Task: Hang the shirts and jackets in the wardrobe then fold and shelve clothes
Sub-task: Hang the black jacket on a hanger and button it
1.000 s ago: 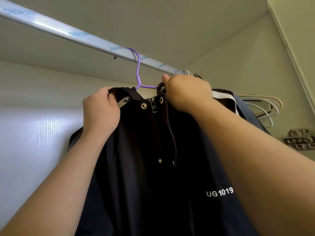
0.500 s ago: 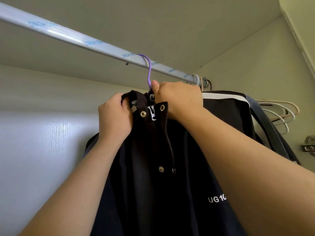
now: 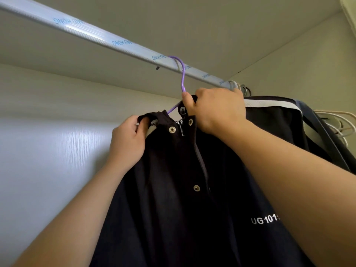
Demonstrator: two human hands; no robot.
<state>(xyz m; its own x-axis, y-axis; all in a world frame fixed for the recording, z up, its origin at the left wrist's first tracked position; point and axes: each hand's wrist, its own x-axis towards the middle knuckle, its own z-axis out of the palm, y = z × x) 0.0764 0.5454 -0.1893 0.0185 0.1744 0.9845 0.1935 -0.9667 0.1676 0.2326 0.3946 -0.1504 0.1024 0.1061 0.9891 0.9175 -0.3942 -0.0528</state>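
Wardrobe: pale wardrobe interior (image 3: 48, 160). The back panel is glossy with a fine wood grain and the top panel is flat and matt. It holds everything listed below.
Rail: silvery ribbed metal rail (image 3: 107, 38) wrapped in clear film with blue lettering. It runs from the upper left corner toward the right side wall.
Hanger: thin purple wire hanger (image 3: 182, 74), its hook over the rail, nearer the rail's right end.
Jacket: black smooth-cloth jacket with round metal snaps and white chest lettering (image 3: 173, 189). It hangs on the purple hanger with its front toward the camera.
Left hand: left hand (image 3: 128, 143), fingers curled and pinching the jacket's left collar edge.
Right hand: right hand (image 3: 215, 110), fingers clamped on the right collar edge, thumb up against the hanger's neck.
Right end of rail: a dark garment with a white shoulder stripe (image 3: 279, 120) hangs just beside the jacket. Beyond it, pale curved bare hangers (image 3: 339, 120) are bunched near the side wall.
Open room: the rail's left stretch, from the purple hook outward, shows only its film. The right end is crowded.
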